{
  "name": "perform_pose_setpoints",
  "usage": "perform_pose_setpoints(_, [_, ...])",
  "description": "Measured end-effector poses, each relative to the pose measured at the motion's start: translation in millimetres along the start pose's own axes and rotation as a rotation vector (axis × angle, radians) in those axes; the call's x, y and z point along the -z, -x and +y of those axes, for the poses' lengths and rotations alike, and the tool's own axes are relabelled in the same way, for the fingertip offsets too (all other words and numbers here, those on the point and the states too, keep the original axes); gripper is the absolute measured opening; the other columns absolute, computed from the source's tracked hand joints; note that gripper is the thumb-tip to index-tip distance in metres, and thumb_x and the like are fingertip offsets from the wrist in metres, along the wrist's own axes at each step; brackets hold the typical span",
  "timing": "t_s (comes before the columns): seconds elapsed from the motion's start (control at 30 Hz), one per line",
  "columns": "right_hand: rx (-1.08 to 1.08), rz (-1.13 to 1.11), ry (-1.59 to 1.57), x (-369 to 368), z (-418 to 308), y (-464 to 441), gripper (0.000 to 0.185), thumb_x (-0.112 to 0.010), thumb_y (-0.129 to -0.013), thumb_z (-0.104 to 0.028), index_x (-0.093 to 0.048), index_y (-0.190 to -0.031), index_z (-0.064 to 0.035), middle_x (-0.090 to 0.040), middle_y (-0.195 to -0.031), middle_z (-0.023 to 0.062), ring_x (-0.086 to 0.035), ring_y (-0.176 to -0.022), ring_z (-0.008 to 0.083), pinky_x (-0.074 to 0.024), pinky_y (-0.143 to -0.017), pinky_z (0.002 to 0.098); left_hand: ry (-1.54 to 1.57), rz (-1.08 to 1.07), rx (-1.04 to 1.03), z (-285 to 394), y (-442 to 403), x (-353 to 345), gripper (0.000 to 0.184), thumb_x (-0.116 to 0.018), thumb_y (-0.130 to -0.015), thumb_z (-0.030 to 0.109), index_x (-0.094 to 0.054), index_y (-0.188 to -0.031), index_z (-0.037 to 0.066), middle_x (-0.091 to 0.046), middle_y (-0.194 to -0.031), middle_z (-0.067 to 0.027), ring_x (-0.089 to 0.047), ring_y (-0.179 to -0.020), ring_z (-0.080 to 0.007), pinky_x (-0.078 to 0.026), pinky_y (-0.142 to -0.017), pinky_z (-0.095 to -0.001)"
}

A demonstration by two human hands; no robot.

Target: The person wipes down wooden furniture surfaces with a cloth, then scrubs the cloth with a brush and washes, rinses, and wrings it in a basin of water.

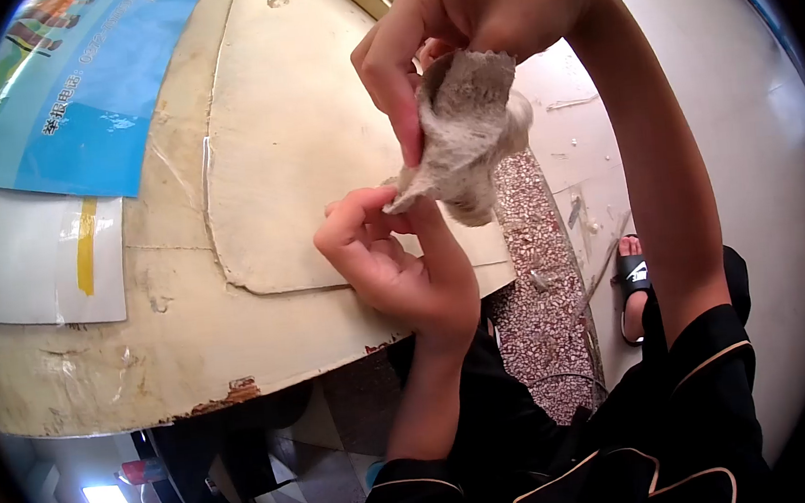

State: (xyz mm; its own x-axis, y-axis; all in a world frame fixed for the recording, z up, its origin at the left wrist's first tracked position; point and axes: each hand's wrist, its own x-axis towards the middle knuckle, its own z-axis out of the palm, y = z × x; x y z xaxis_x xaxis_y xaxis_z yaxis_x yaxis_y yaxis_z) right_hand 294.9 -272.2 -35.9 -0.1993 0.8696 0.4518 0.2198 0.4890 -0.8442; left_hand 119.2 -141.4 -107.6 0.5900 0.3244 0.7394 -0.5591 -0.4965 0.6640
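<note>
A crumpled, greyish, fibrous piece of material [469, 137] hangs over the right edge of the worn cream table. My right hand [470, 24] grips its upper part, with the thumb and fingers bent around it. At the lower left corner of the material, my left hand [398, 257] pinches the tip between thumb and forefinger, the other fingers curled. The piece is creased and stretched between both hands, above the table's edge.
The cream table [182, 335] has a chipped front edge. A blue printed sheet [102, 95] and a white sheet with a yellow strip [25, 258] lie at the left. A speckled stone ledge [544, 307] runs beside the table. A sandalled foot [633, 295] shows on the floor.
</note>
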Motion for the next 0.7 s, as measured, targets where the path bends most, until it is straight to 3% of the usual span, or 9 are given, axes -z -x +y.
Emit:
perform_pose_setpoints(0.17, [-0.051, 0.14, 0.196, -3, -13, 8, 0.019, -0.064, -0.09, -0.009, -0.066, -0.108, -0.003, -0.068, -0.098, 0.0014, -0.061, -0.09, 0.0101, -0.0459, -0.078, 0.0236, -0.021, -0.085, 0.032, -2, 1, 5, 0.025, -0.063, -0.091, 0.003, -0.042, -0.105, 0.0, -0.046, -0.098, -0.0076, -0.044, -0.078, -0.011, -0.038, -0.069, -0.0244])
perform_pose_setpoints(0.23, [-0.359, 0.293, 0.251, -2, -13, 9, 0.018, -0.064, -0.091, -0.013, -0.066, -0.107, -0.0047, -0.067, -0.094, -0.0004, -0.06, -0.09, 0.0096, -0.0466, -0.077, 0.0251, -0.123, -0.189, -0.015, 0, -2, 12, 0.024, -0.06, -0.093, 0.006, -0.041, -0.107, 0.001, -0.047, -0.1, -0.0076, -0.046, -0.087, -0.011, -0.039, -0.078, -0.0244])
perform_pose_setpoints(0.27, [-0.308, 0.297, 0.36, 2, -6, 10, 0.018, -0.066, -0.09, -0.017, -0.066, -0.103, -0.0043, -0.065, -0.101, 0.0054, -0.059, -0.094, 0.0124, -0.0478, -0.078, 0.0268, -0.174, -0.244, -0.038, 0, -2, 10, 0.023, -0.059, -0.095, 0.007, -0.041, -0.109, 0.001, -0.048, -0.101, -0.0076, -0.047, -0.091, -0.011, -0.04, -0.082, -0.0245])
perform_pose_setpoints(0.4, [0.015, 0.799, 0.429, 3, 41, -13, 0.019, -0.063, -0.085, -0.011, -0.067, -0.103, -0.0045, -0.061, -0.081, -0.0016, -0.051, -0.075, 0.0047, -0.0438, -0.066, 0.0227, 0.126, -0.188, 0.2, -1, 1, -4, 0.031, -0.054, -0.095, 0.004, -0.037, -0.121, -0.001, -0.048, -0.117, -0.013, -0.05, -0.105, -0.0149, -0.041, -0.09, -0.0271])
perform_pose_setpoints(0.43, [0.134, 0.913, 0.404, 14, 55, -24, 0.021, -0.07, -0.08, -0.017, -0.064, -0.093, -0.0022, -0.063, -0.074, 0.0033, -0.057, -0.068, 0.0115, -0.0464, -0.064, 0.027, 0.114, -0.191, 0.197, 0, 0, -4, 0.031, -0.054, -0.095, 0.004, -0.037, -0.121, -0.001, -0.048, -0.117, -0.013, -0.05, -0.105, -0.0149, -0.041, -0.09, -0.0271])
perform_pose_setpoints(0.5, [0.057, 1.203, 0.543, -5, 40, -41, 0.027, -0.069, -0.088, -0.025, -0.065, -0.103, -0.0029, -0.06, -0.112, 0.0137, -0.058, -0.099, 0.0188, -0.0493, -0.08, 0.0306, 0.063, -0.155, 0.171, 4, 0, -6, 0.034, -0.053, -0.095, 0.001, -0.035, -0.123, -0.002, -0.047, -0.121, -0.0139, -0.05, -0.106, -0.0159, -0.041, -0.091, -0.0279])
perform_pose_setpoints(0.57, [-0.007, 1.36, 0.481, -15, 43, -62, 0.037, -0.071, -0.085, -0.032, -0.064, -0.104, -0.0017, -0.055, -0.12, 0.0201, -0.058, -0.102, 0.0249, -0.0501, -0.082, 0.0354, 0.058, -0.153, 0.159, 2, -1, -8, 0.04, -0.053, -0.094, -0.002, -0.034, -0.129, -0.003, -0.047, -0.124, -0.0148, -0.05, -0.107, -0.0164, -0.041, -0.093, -0.028])
perform_pose_setpoints(0.63, [0.169, 1.684, 0.72, -13, 72, -80, 0.03, -0.077, -0.072, -0.023, -0.058, -0.081, -0.0011, -0.063, -0.068, 0.011, -0.061, -0.064, 0.0241, -0.0487, -0.062, 0.0337, 0.031, -0.146, 0.095, 1, -1, -10, 0.045, -0.052, -0.094, -0.002, -0.033, -0.134, -0.004, -0.048, -0.125, -0.0154, -0.05, -0.107, -0.0173, -0.041, -0.094, -0.0287])
perform_pose_setpoints(0.7, [0.152, 1.708, 0.552, -17, 83, -94, 0.036, -0.08, -0.07, -0.029, -0.056, -0.076, -0.0031, -0.061, -0.065, 0.0133, -0.061, -0.063, 0.0314, -0.049, -0.06, 0.0397, -0.001, -0.144, 0.086, 0, -4, -9, 0.045, -0.052, -0.093, -0.003, -0.034, -0.135, -0.004, -0.049, -0.122, -0.0153, -0.052, -0.106, -0.0179, -0.042, -0.093, -0.029])
